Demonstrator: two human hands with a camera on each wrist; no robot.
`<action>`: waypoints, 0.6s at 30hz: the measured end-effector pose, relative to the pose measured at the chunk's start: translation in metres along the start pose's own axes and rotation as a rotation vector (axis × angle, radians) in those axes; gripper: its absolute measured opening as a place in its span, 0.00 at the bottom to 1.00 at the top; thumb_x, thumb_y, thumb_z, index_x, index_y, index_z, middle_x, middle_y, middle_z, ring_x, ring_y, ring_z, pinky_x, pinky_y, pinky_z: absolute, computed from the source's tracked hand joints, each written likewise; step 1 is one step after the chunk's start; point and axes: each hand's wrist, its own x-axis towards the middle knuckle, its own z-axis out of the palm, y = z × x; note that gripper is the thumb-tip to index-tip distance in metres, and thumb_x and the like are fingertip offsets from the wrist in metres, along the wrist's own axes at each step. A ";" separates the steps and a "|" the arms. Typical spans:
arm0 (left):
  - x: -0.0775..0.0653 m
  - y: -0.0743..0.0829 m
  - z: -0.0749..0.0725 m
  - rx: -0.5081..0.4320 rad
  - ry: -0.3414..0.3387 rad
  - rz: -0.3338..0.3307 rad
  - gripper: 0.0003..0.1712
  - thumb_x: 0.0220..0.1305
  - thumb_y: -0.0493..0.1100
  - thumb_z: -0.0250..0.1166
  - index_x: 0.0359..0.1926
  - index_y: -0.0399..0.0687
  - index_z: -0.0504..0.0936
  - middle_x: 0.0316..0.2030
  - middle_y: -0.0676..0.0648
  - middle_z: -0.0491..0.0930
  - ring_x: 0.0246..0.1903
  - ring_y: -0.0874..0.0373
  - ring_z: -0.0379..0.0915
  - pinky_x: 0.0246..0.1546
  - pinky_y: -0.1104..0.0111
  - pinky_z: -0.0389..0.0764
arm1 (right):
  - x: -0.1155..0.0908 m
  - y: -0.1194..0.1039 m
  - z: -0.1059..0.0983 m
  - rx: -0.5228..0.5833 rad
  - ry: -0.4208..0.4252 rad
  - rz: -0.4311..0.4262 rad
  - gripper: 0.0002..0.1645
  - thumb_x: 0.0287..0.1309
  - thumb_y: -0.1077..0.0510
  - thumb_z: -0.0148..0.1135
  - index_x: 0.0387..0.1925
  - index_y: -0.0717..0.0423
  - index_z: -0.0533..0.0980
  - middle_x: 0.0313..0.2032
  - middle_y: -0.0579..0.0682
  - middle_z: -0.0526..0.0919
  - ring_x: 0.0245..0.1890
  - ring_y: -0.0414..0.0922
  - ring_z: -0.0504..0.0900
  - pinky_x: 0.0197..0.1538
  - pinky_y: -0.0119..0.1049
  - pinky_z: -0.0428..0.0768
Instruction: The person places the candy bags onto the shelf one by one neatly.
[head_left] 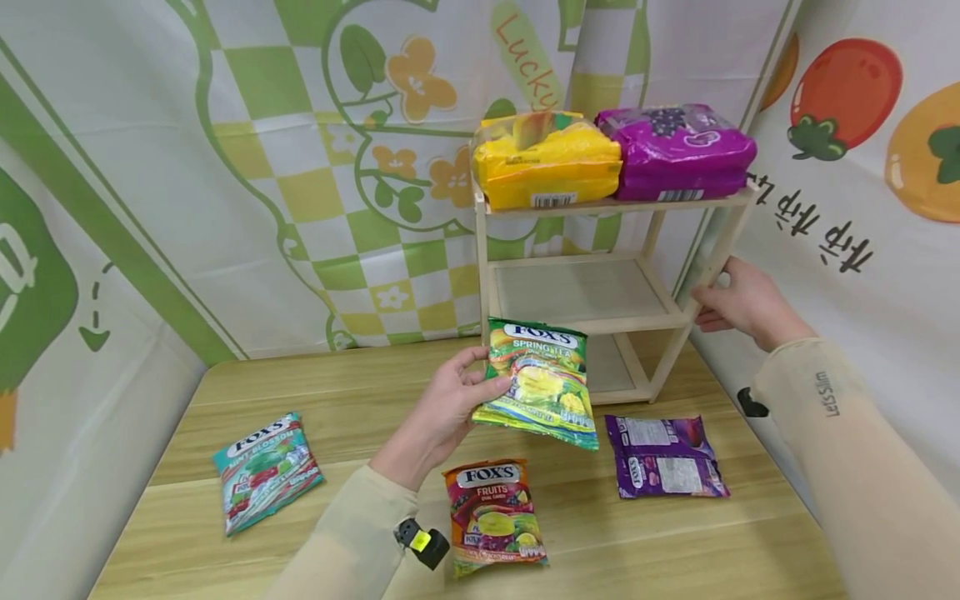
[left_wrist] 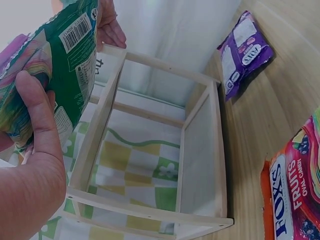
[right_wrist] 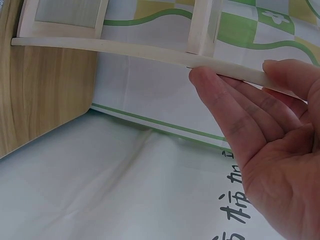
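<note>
My left hand [head_left: 446, 408] pinches the left edge of a green bag of Fox's Spring Tea candy [head_left: 543, 387], thumb on its printed front. The bag is held up in front of a small wooden shelf rack [head_left: 482, 267], overlapping its lower levels in the head view. In the left wrist view the bag's green back [left_wrist: 75, 65] with a barcode shows. My right hand [head_left: 750, 304] grips the rack's right front post [right_wrist: 135, 50] between thumb and fingers. On the rack's top lie a yellow candy bag [head_left: 551, 167] and a purple candy bag [head_left: 678, 154].
On the wooden table [head_left: 360, 383] lie a teal Mint Blossom bag [head_left: 267, 471] at left, an orange-red Fruits bag [head_left: 495, 517] near the front, and a purple bag [head_left: 666, 457], back side up, at right. Printed curtains [head_left: 262, 167] stand behind and beside the table.
</note>
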 end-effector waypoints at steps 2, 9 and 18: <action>0.001 0.000 0.000 -0.003 0.000 0.000 0.35 0.70 0.34 0.65 0.72 0.42 0.60 0.48 0.39 0.85 0.39 0.53 0.87 0.46 0.61 0.88 | 0.000 0.000 0.000 0.000 -0.002 0.000 0.38 0.77 0.52 0.51 0.74 0.72 0.51 0.51 0.75 0.80 0.36 0.44 0.88 0.44 0.45 0.89; 0.003 0.000 0.002 -0.015 0.003 -0.002 0.34 0.70 0.33 0.64 0.72 0.42 0.61 0.47 0.40 0.85 0.39 0.53 0.87 0.46 0.61 0.88 | 0.001 0.000 0.000 0.002 0.004 0.002 0.38 0.77 0.52 0.51 0.74 0.72 0.52 0.52 0.75 0.80 0.37 0.47 0.89 0.44 0.45 0.89; 0.006 0.000 0.004 -0.014 0.010 -0.001 0.37 0.69 0.33 0.65 0.74 0.43 0.59 0.52 0.36 0.82 0.41 0.53 0.86 0.48 0.61 0.87 | 0.000 0.001 0.001 0.002 0.009 -0.004 0.38 0.77 0.53 0.51 0.74 0.72 0.52 0.52 0.76 0.79 0.40 0.52 0.89 0.45 0.46 0.89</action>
